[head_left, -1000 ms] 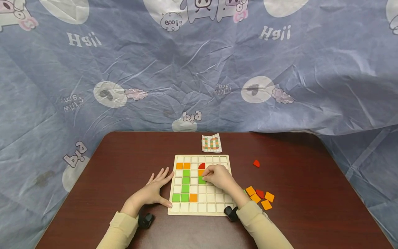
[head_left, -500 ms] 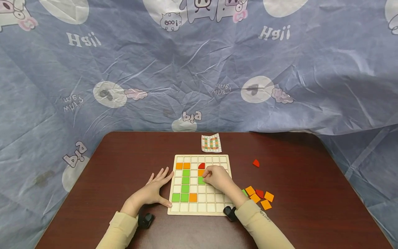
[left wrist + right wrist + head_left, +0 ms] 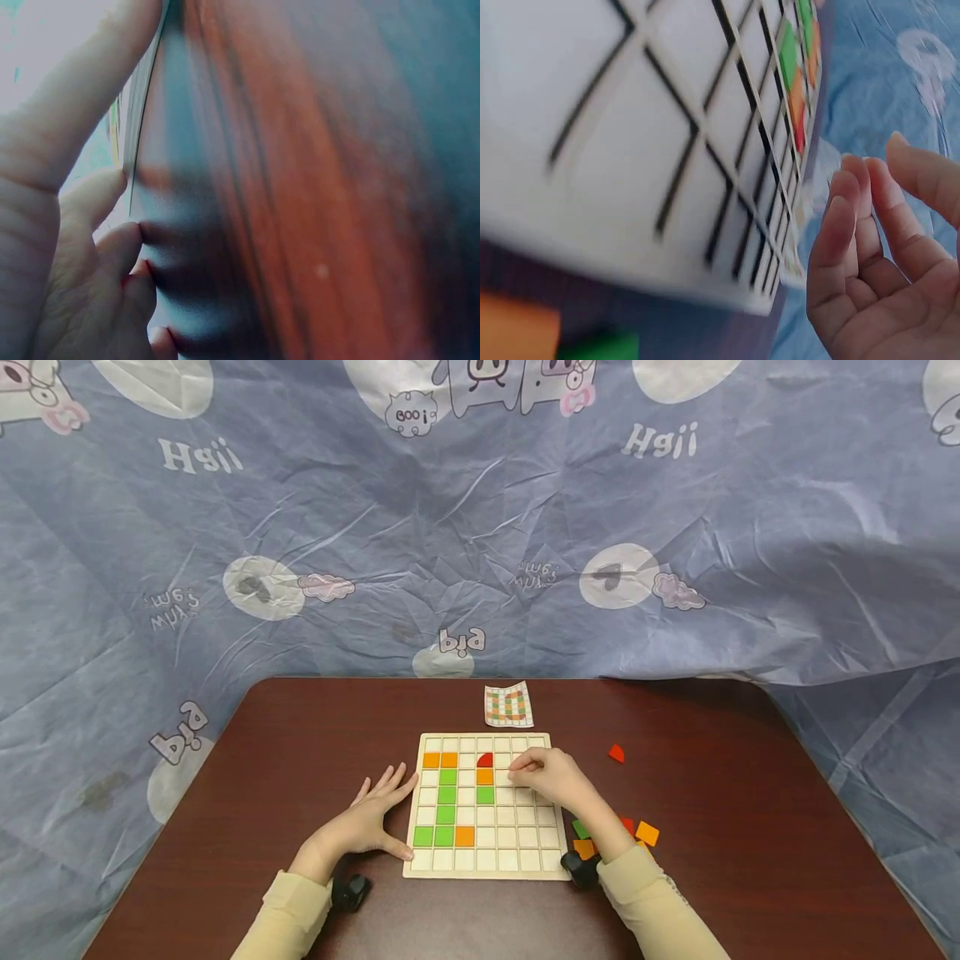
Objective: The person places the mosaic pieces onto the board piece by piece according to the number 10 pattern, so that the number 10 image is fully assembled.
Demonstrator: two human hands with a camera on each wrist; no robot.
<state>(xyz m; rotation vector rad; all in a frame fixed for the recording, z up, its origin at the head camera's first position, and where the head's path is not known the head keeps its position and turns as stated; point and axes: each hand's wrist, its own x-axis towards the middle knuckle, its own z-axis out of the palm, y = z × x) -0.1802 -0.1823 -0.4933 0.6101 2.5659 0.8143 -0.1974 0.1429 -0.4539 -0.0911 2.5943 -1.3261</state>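
Note:
A pale wooden grid board [image 3: 486, 866] lies on the table, with orange, green and red tiles set in some of its squares. My left hand [image 3: 367, 822] is spread at the board's left side, thumb and index fingertip at the edge; the left wrist view shows its fingers [image 3: 97, 199] along that edge. My right hand [image 3: 553, 777] hovers over the right part of the board, its fingers loosely bent. In the right wrist view thumb and fingers stand apart with nothing between them. Left of this hand sit a green tile [image 3: 485, 795], an orange tile [image 3: 485, 777] and a red quarter-round tile [image 3: 485, 761].
Behind the board lies a small printed pattern card [image 3: 508, 706]. Several loose tiles, among them an orange tile [image 3: 647, 833], lie to the right, partly hidden by the right forearm. A red quarter-round piece [image 3: 617, 752] lies farther back. A blue printed cloth [image 3: 465, 527] hangs behind the table.
My right hand has moved right, away from the green tile, which now shows fully in its square. My left hand has stayed at the board's edge.

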